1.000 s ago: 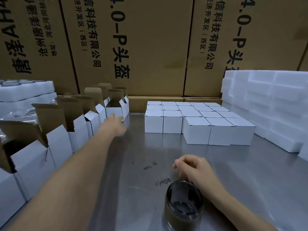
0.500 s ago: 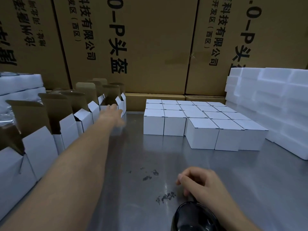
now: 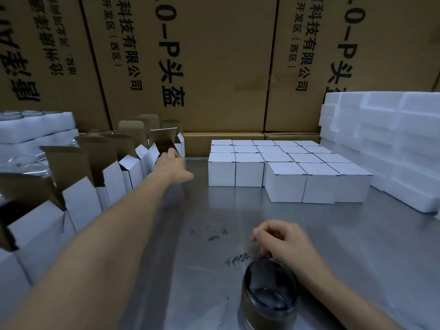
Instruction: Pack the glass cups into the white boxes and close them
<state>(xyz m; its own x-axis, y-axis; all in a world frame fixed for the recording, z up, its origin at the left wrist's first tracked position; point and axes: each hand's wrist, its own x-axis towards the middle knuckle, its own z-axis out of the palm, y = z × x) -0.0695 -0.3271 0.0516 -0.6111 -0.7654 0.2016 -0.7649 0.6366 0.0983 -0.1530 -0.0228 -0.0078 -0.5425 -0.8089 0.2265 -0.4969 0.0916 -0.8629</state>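
Across the left half of the frame, the left arm stretches out nearly straight toward the upper middle, where the left hand (image 3: 170,163) grips an open white box (image 3: 166,151) at the far end of the row of open boxes (image 3: 81,186), fingers closed on its rim. Low and right of centre, the right hand (image 3: 283,239) is curled, knuckles up, fingertips on the far rim of the glass cup (image 3: 269,296), which stands upright on the steel table (image 3: 357,246). Closed white boxes (image 3: 285,167) sit in a block at centre right, beside stacked foam blocks (image 3: 392,144).
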